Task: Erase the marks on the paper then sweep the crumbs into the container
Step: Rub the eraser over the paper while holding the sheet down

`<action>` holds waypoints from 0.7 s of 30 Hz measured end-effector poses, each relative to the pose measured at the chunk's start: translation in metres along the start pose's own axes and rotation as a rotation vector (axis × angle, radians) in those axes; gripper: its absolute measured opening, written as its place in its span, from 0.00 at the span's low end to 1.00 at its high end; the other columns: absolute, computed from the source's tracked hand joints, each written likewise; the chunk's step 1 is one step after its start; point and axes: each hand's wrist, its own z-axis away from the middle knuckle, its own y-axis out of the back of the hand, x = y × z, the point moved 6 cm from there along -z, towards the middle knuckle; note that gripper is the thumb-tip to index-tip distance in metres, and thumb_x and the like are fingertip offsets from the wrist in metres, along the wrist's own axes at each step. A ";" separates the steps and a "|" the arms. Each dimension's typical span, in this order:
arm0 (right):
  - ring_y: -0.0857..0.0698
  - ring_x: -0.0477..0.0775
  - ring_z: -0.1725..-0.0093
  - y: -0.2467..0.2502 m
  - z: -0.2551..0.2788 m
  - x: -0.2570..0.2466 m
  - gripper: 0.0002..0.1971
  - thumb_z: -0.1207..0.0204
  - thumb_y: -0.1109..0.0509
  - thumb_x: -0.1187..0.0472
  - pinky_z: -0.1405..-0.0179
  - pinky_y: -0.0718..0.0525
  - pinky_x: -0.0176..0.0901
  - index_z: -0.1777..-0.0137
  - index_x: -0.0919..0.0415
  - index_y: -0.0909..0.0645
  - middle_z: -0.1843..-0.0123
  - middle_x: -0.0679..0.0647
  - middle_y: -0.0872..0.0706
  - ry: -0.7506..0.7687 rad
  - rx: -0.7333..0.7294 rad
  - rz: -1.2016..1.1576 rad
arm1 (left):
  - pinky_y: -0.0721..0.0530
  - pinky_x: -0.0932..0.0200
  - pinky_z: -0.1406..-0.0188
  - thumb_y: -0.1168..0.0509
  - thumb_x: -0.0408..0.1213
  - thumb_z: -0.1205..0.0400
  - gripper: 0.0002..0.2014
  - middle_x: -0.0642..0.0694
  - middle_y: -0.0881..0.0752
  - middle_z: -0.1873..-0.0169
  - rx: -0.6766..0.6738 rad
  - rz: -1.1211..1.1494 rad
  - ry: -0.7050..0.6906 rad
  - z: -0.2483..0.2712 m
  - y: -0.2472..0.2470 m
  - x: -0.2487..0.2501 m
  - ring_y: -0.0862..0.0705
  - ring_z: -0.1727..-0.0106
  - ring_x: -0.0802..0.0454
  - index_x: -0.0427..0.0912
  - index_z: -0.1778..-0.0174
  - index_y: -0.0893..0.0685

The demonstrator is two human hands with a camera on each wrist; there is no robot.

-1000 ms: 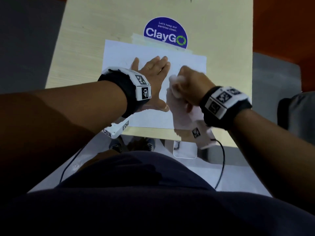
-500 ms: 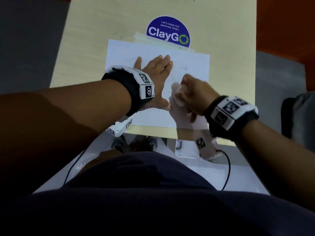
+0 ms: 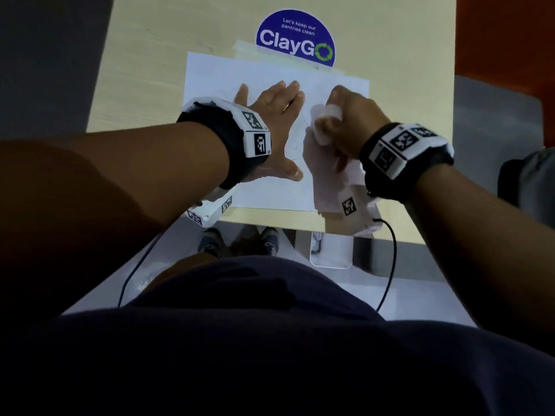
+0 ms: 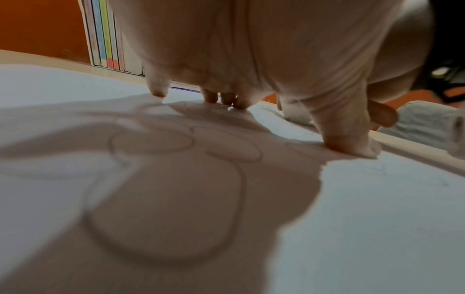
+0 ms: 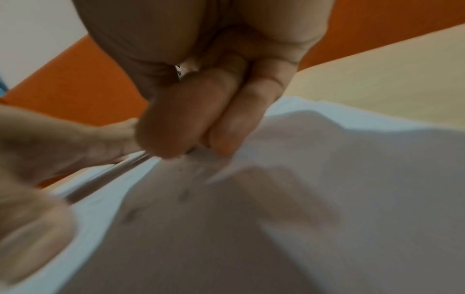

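Note:
A white paper [image 3: 216,79] is taped to the wooden table [image 3: 150,55]. Faint pencil circles [image 4: 151,141] show on it under my left hand [image 3: 270,115], which lies flat with fingers straight and presses the sheet down. My right hand [image 3: 339,121] is curled into a fist near the sheet's far right part and grips a white eraser [image 3: 329,111]. The eraser's tip on the sheet is hidden. Small dark crumbs [image 5: 185,194] lie on the paper below the right hand's fingers [image 5: 176,123]. A clear container [image 3: 330,250] sits just under the table's near edge.
A blue ClayGO sticker [image 3: 295,40] sits beyond the paper's taped far edge. Bare tabletop lies left and right of the sheet. Cables hang from both wrist cameras toward the floor. My feet [image 3: 237,241] show below the near edge. An orange wall stands behind.
My right hand, still gripping the eraser, has slid away from me toward the paper's far edge after coming nearer half a second ago. The left hand stays flat in place.

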 end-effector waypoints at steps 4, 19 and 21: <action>0.19 0.62 0.64 -0.019 0.028 0.012 0.06 0.23 0.38 0.57 0.70 0.28 0.44 0.52 0.57 0.31 0.61 0.57 0.18 0.028 -0.091 -0.035 | 0.60 0.31 0.21 0.34 0.73 0.33 0.62 0.50 0.65 0.16 0.016 0.007 -0.007 0.000 0.000 -0.002 0.64 0.16 0.52 0.46 0.16 0.64; 0.16 0.54 0.73 -0.008 0.016 0.013 0.06 0.31 0.37 0.62 0.75 0.28 0.37 0.55 0.60 0.28 0.64 0.54 0.19 -0.084 -0.054 -0.055 | 0.60 0.32 0.20 0.33 0.69 0.29 0.59 0.49 0.66 0.16 0.021 0.026 -0.013 0.015 -0.013 0.022 0.65 0.16 0.51 0.48 0.15 0.64; 0.19 0.48 0.84 -0.022 0.033 0.016 0.04 0.28 0.39 0.63 0.81 0.27 0.35 0.54 0.60 0.29 0.63 0.59 0.16 -0.092 -0.162 -0.092 | 0.60 0.31 0.21 0.33 0.69 0.30 0.59 0.49 0.66 0.16 0.013 0.015 -0.003 0.012 -0.014 0.020 0.66 0.16 0.51 0.48 0.16 0.64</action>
